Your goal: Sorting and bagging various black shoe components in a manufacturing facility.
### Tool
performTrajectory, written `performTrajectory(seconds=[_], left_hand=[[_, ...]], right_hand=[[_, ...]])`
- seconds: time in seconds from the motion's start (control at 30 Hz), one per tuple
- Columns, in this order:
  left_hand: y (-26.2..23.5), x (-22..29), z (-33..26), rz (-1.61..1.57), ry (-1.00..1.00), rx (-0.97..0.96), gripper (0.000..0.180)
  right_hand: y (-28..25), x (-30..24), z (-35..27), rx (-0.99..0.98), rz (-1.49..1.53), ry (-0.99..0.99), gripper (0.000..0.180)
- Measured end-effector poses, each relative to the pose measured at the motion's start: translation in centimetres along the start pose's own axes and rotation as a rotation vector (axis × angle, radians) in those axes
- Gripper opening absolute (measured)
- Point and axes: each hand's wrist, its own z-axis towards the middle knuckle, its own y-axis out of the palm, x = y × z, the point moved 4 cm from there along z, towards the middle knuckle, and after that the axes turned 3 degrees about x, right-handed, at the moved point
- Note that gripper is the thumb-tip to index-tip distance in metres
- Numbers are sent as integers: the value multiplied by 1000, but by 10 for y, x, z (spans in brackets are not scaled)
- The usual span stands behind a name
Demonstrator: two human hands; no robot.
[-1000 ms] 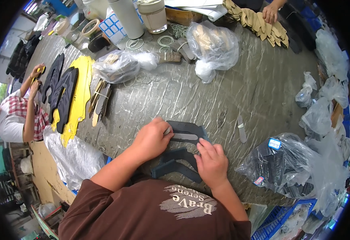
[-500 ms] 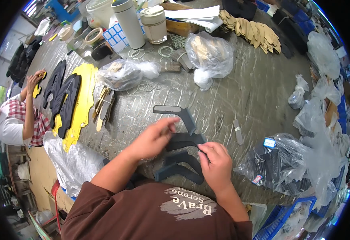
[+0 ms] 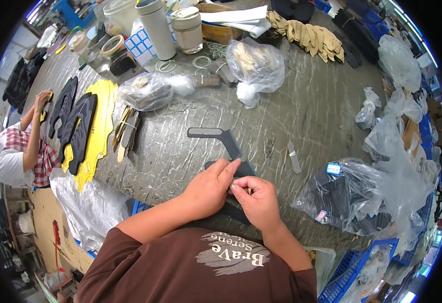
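In front of my body, my left hand (image 3: 206,188) and my right hand (image 3: 256,198) meet over a dark grey bent strip (image 3: 237,213), one of several such flat pieces. The left fingers are closed together at its edge, with the index finger stretched along the top. My right thumb and fingers pinch at the same spot, and most of the strip is hidden under both hands. Just beyond them lies another dark grey bent piece (image 3: 232,145). A long grey rounded patch (image 3: 204,133) with a dark rim forms its left arm.
A small grey tongue-shaped piece (image 3: 293,157) lies right of my hands. Farther right is a clear bag of dark pieces (image 3: 339,199). Yellow sheets (image 3: 99,131), bundled strips (image 3: 126,132) and bagged pieces (image 3: 256,65) lie beyond. At left, another person (image 3: 24,151) handles something yellow and black.
My left hand has come down and right, from hovering beside the pieces to meeting my right hand. The right hand has shifted slightly left, still pinching. The view has moved a little.
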Motion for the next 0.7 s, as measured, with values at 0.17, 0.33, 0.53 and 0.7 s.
performTrajectory(seconds=[0.17,0.33,0.53,0.7], left_hand=[[3,1,0,-126,-16,-75,57],[9,-2,-2,-508,91,-98,60],[6,-6,-5,-1256,-276,-167,35],[5,-31,-6,-1067,-524,63,22]], right_hand=[[-2,9,-3,-11,69,29,4],[2,20,-4,-52,410,178,2],[3,17,-8,-173,850,215,6],[1,23,-10,-175,841,144,9]])
